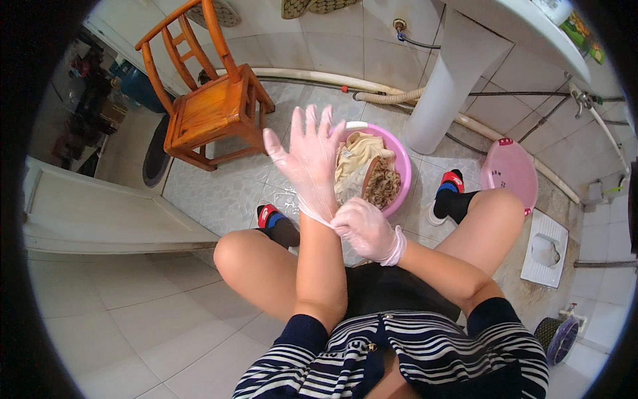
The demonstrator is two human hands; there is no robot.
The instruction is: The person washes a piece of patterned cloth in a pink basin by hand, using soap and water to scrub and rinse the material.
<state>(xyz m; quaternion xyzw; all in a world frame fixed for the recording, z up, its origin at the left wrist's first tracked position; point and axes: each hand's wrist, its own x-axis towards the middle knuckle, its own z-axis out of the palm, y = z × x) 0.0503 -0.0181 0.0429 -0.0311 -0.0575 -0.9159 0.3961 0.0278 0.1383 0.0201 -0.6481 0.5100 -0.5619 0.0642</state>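
My left hand (pixel 310 157) is raised with its fingers spread, wearing a thin translucent glove (pixel 314 192). At that wrist, my right hand (pixel 366 227) pinches the glove's cuff and draws it out a little. The right hand wears a similar glove with a rolled cuff at the wrist. Beyond both hands a pink plastic basin (pixel 403 169) stands on the floor between my feet. In it lie cream-coloured cloth (pixel 363 152) and a brown patterned, crumpled fabric (pixel 384 185). My left hand hides part of the basin's left side.
A wooden chair (pixel 209 117) stands on the tiled floor at upper left, beside an open door (pixel 104 209). A white pedestal sink (pixel 443 90) rises behind the basin. At right are another pink basin (pixel 511 172), a squat toilet (pixel 545 249) and a waste basket (pixel 560 339). Pipes (pixel 319 76) run along the wall.
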